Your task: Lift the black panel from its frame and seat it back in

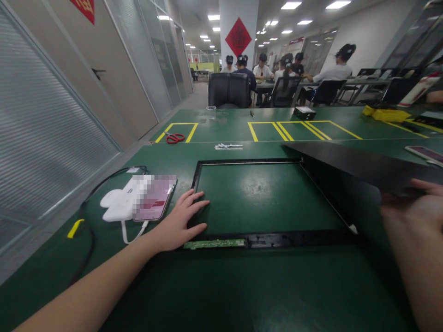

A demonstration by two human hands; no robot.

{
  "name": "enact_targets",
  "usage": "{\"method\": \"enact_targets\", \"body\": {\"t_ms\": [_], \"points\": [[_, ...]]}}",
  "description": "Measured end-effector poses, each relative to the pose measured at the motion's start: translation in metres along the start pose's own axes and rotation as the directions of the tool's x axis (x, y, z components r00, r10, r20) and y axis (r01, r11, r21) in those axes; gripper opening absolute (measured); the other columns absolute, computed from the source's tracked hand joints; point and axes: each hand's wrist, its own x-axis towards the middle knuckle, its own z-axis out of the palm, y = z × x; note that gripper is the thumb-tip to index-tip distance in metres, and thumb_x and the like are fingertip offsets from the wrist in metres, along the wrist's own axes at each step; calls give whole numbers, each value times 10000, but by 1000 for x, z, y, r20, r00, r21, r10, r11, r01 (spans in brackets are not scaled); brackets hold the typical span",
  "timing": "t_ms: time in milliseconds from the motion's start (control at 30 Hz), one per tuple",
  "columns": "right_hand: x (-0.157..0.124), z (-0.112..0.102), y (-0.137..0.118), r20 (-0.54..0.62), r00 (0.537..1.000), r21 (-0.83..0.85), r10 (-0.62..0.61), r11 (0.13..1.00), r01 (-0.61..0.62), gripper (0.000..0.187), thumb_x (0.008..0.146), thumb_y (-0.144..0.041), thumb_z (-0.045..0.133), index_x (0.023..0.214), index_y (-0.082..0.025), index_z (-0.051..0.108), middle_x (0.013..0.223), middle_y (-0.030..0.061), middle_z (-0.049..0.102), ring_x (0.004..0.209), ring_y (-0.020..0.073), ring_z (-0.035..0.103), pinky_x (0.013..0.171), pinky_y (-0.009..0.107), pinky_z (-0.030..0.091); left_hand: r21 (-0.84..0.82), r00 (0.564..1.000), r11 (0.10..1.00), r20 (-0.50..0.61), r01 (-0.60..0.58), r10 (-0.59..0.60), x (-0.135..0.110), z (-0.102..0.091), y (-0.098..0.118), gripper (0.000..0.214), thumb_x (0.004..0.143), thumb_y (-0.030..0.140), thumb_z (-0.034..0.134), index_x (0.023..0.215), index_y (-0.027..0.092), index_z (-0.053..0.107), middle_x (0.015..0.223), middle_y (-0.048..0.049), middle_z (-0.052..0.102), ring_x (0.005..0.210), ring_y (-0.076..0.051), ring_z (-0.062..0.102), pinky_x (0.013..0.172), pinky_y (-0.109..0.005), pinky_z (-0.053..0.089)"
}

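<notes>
A thin black rectangular frame (297, 239) lies flat on the green table, with the tabletop showing through its middle. Along its near side runs a strip of green circuit board (214, 244). My left hand (183, 216) rests over the frame's left side, fingers stretched out and spread. At the right, my right hand (413, 216) grips a large thin dark panel (353, 161) by its near edge. The panel is raised and tilted, and its far corner reaches over the table behind the frame's right side. Part of my right hand's fingers is hidden by the panel.
Left of the frame are a phone (161, 200), a white charging device (121, 203) and a black cable (92, 240). Farther back lie red-handled scissors (175, 138), small white pieces (228, 146), a plastic cup (211, 112) and a small black box (304, 113). Several people sit beyond.
</notes>
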Motion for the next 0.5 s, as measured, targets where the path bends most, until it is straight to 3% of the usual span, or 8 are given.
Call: {"method": "enact_targets", "body": {"t_ms": [167,333,500], "points": [[-1,2,-2,-116,992,41,56,998,-51,107,621,-173,556,634,-250,482,903,90,613,887,217,696,547,296,587,3,1000,1000,-4,-5,5,0,0,-1,631,1042,532,629,1611,262,589,1798,-154,399,1694,-464,205,1308,-735,289],[2,1,1,-102,992,0,76,997,-76,128,615,-160,564,616,-230,456,860,69,569,771,173,630,527,254,549,0,1000,1000,1,11,-11,0,-1,0,648,1037,555,633,1628,294,576,1805,-131,396,1699,-457,201,1313,-719,297],[4,-1,10,-182,970,-36,164,984,-173,94,605,-158,551,642,-225,496,848,61,577,727,167,634,461,234,498,-6,1000,1000,14,16,-16,0,-2,2,668,1030,583,639,1623,280,585,1799,-146,402,1694,-472,209,1308,-730,298]]}}
